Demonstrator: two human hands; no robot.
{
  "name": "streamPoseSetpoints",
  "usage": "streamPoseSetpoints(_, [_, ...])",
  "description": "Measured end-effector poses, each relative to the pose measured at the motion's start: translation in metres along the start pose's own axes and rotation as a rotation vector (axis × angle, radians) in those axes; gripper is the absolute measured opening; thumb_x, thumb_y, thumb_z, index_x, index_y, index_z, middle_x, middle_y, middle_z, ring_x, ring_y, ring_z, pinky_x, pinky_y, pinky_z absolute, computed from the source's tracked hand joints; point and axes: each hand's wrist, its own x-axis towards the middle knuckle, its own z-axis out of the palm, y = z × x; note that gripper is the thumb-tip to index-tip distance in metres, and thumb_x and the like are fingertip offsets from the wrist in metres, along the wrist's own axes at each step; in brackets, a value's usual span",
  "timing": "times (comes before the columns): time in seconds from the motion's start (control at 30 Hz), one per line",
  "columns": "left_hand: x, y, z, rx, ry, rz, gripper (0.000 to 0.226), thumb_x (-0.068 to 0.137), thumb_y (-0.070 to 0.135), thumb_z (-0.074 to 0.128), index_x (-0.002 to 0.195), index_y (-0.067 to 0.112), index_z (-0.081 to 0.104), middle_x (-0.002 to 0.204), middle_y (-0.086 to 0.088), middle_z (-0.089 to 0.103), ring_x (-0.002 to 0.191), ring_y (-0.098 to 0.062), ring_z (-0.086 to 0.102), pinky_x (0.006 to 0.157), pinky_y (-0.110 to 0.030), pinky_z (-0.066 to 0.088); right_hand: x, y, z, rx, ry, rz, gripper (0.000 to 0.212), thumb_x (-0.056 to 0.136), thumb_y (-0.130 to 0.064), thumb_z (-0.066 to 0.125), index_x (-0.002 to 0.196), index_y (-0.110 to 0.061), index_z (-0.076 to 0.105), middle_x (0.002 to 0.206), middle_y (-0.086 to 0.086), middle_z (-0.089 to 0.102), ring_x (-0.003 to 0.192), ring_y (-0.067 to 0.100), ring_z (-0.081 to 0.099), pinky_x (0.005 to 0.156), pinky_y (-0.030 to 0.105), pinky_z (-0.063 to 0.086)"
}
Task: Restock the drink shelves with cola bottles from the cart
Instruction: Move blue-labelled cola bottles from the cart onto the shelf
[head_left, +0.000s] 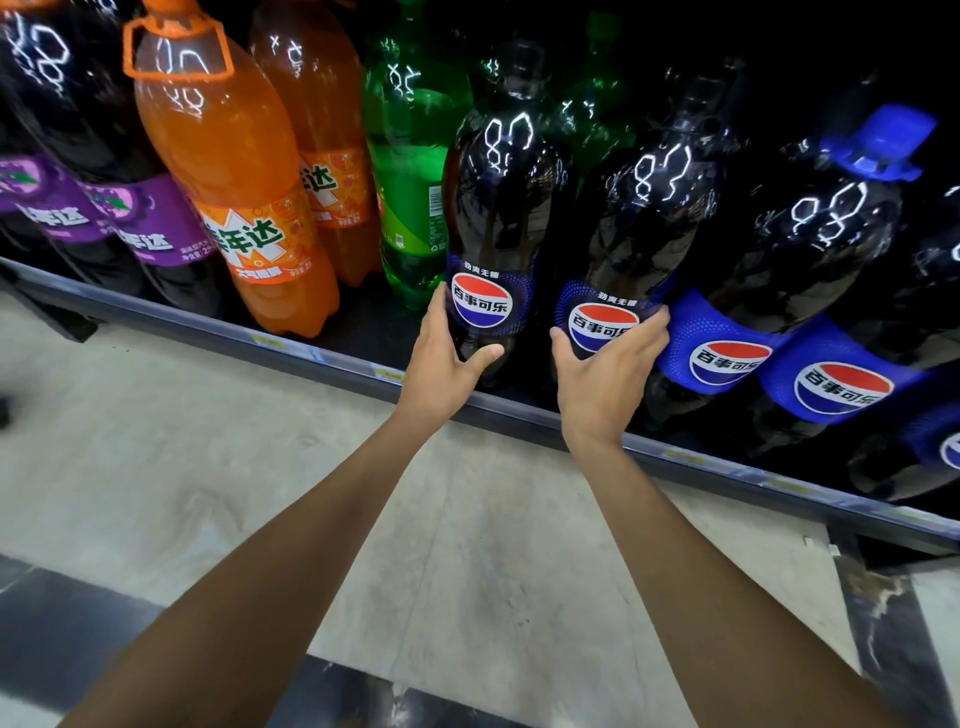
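Two black-label cola bottles at the front of the low shelf, upright and side by side: the left cola bottle just beside a green bottle, the right cola bottle close against the blue-label cola bottles on its far side. Each held low on the body, at the label. Left hand curled round the left cola bottle, thumb across the front under the logo, fingers out of sight behind. Right hand wrapped over the label of the right cola bottle, thumb on the near side, fingers bent round toward the blue-label neighbour. Bases dark and half hidden behind the shelf lip; impossible to tell whether seated on the board or a touch above it.

Probably the placing step: a pair of bottles going into the cola row, one per hand. Cart not in view.

Next, on this reading: settle both bases flat, nudge back into line with the row, keep the logos facing forward, then loosen both grips and draw the arms out over the lip without clipping anything. Tight on the right, with fingers wedged toward the next bottle, so best to slip those out gently. Further left, orange bottles and purple-label bottles; pale floor below the shelf.
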Motion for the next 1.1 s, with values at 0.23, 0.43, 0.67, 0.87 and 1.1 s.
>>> streamPoseSetpoints(0.23, [0.000,-0.001,0.001,0.015,-0.001,0.000,0.093,0.083,0.026,0.074,0.153,0.017,0.013,0.154,-0.002,0.032,0.140,-0.016,0.032,0.114,-0.040,0.033,0.000,0.000,-0.003,-0.086,0.009,-0.017,0.105,0.072,-0.046,0.080,0.146,0.001,0.022,0.141,0.017,0.037,0.129,0.030,0.043,0.093,0.036,0.048])
streamPoseSetpoints(0.43, [0.002,-0.001,0.002,0.034,-0.007,-0.009,0.094,0.083,0.027,0.073,0.153,0.018,0.011,0.154,-0.002,0.030,0.141,-0.017,0.031,0.114,-0.041,0.033,-0.003,-0.001,-0.005,-0.121,0.023,-0.015,0.104,0.071,-0.048,0.080,0.145,0.000,0.024,0.139,0.015,0.039,0.126,0.030,0.047,0.086,0.038,0.052])
streamPoseSetpoints(0.67, [0.003,-0.003,0.003,0.025,-0.011,-0.023,0.094,0.084,0.027,0.073,0.153,0.019,0.011,0.155,-0.002,0.029,0.141,-0.018,0.030,0.114,-0.043,0.032,-0.009,0.000,-0.007,-0.137,0.021,-0.007,0.104,0.071,-0.050,0.079,0.145,-0.001,0.024,0.140,0.014,0.038,0.127,0.028,0.047,0.083,0.038,0.053])
streamPoseSetpoints(0.87, [0.001,-0.001,0.002,-0.031,-0.012,-0.025,0.093,0.083,0.023,0.074,0.153,0.019,0.012,0.155,0.000,0.030,0.140,-0.015,0.031,0.114,-0.038,0.032,-0.008,0.000,-0.012,-0.118,-0.009,-0.001,0.104,0.072,-0.050,0.079,0.146,-0.003,0.023,0.141,0.012,0.038,0.124,0.029,0.049,0.081,0.038,0.052])
streamPoseSetpoints(1.1, [-0.006,0.005,0.001,0.031,0.027,-0.075,0.089,0.083,0.032,0.074,0.151,0.018,0.020,0.152,-0.004,0.033,0.137,-0.019,0.036,0.109,-0.037,0.036,-0.006,0.002,-0.022,-0.099,-0.095,-0.015,0.100,0.078,-0.045,0.076,0.148,-0.004,0.018,0.144,0.012,0.036,0.129,0.027,0.045,0.085,0.037,0.051])
